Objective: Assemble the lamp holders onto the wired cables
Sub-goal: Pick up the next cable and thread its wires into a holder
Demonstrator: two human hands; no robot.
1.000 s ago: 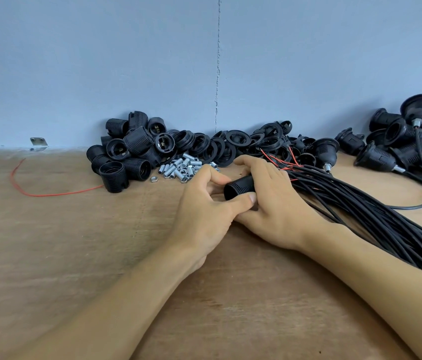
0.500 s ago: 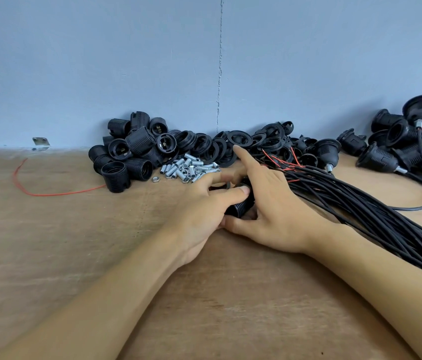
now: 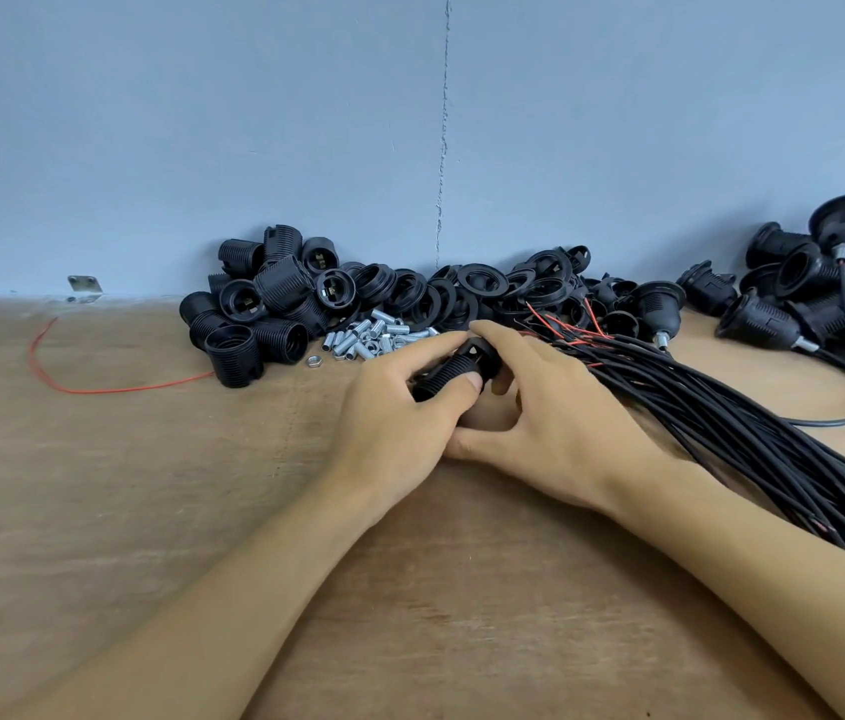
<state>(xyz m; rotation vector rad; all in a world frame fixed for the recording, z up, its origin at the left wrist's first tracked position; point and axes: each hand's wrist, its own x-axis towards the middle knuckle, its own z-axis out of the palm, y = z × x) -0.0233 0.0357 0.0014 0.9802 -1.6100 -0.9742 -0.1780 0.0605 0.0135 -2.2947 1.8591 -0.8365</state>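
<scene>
Half a second back my right hand (image 3: 555, 407) had its forefinger stretched towards the rings (image 3: 483, 283); now that finger is curled down over the capped end of the holder (image 3: 449, 368), and more of the ribbed body shows. My left hand (image 3: 399, 413) grips that body, thumb across the top, fingers wrapped beneath. The holder sits low over the bench (image 3: 124, 485), between both hands, just beside the red-tipped ends of the cables (image 3: 721, 423), which run off right behind my right hand. By the wall lie loose sockets (image 3: 264, 314) and small metal tubes (image 3: 368, 337)
</scene>
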